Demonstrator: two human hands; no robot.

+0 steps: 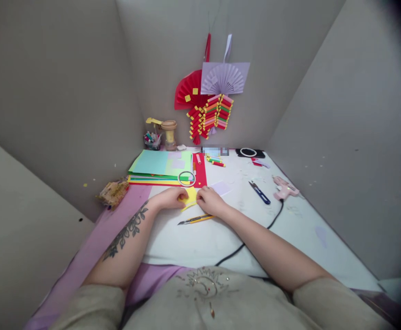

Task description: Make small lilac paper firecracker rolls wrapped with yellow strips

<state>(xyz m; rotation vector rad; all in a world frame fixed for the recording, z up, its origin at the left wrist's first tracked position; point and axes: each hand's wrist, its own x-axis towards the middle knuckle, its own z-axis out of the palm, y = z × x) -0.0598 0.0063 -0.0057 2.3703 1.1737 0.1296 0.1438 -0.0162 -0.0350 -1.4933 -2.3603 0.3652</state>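
My left hand [173, 198] has its fingers curled on the left side of a small piece of yellow paper [190, 198]. At its right side, my right hand [208, 200] pinches the edge with bent fingers. The paper lies between both hands on the white table, and a narrow yellow strip shows along its lower edge. Just below the hands is a yellow craft knife [197, 220], its blade pointing left and its far end partly under my right wrist. Beside my right hand rests a pale lilac paper piece [222, 188].
Coloured paper sheets [148, 161] are stacked behind my left hand, with a white tape ring [186, 178] on them. To the right lie blue thread snips [259, 192] and a pink glue gun [285, 188], whose black cord [276, 217] passes under my right forearm. Paper fans [225, 79] hang behind.
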